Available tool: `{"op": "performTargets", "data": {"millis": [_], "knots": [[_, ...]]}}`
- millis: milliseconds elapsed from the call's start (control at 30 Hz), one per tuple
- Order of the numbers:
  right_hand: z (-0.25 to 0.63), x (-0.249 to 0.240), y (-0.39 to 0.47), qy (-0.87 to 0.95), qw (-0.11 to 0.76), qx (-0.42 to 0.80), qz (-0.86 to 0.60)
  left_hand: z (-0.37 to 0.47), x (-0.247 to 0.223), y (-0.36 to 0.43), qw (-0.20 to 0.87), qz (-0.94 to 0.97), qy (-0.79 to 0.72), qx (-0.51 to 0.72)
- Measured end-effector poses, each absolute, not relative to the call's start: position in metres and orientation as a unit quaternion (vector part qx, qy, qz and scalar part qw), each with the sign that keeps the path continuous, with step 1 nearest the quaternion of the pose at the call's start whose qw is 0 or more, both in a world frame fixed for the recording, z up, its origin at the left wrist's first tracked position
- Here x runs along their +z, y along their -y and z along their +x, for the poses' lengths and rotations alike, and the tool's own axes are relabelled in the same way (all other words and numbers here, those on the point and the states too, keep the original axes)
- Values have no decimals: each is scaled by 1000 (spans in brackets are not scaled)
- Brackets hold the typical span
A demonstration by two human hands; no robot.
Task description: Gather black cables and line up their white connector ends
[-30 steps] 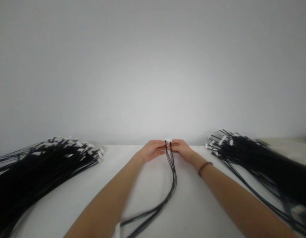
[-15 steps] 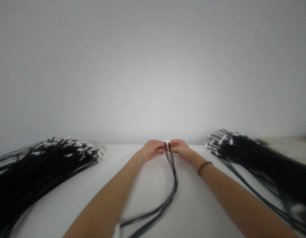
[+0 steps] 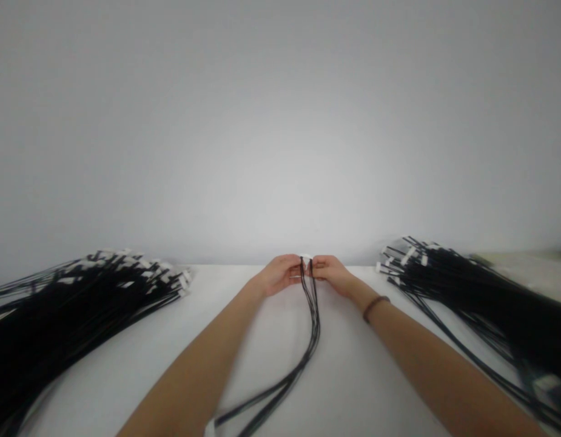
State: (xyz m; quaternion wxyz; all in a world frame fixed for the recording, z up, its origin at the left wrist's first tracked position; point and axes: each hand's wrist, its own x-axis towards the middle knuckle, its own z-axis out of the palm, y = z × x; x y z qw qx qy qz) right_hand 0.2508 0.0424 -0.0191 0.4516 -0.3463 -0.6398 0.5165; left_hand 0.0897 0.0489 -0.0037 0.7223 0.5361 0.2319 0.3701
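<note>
At the middle of the view, my left hand and my right hand face each other, fingers closed on a small white connector. Black wires hang from this connector in two strands, then curve down and to the left over the white surface. Another white connector shows at the bottom edge beside my left forearm, at the wires' lower end. My fingertips partly cover the upper connector, so its details are too small to tell.
A thick pile of black cables with white connectors lies at the left. A similar pile is at the right, with clear plastic behind it. Behind the white table stands a plain grey wall.
The hanging wires have shifted a little to the left, and the held connector sits slightly higher. Both hands keep their hold with almost no movement.
</note>
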Motion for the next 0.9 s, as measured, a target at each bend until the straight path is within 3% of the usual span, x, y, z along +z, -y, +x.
{"op": "performTargets", "data": {"millis": [433, 600, 767, 900], "knots": [[246, -18, -38, 676, 402, 517, -338, 90, -13, -53, 695, 531, -233, 425], [243, -19, -39, 739, 357, 445, -359, 93, -15, -56, 683, 524, -254, 441], [244, -13, -34, 797, 296, 392, -352, 69, 5, -75, 639, 457, -286, 548], [246, -11, -32, 790, 296, 401, -356, 19, 28, -89, 616, 370, -251, 648]]}}
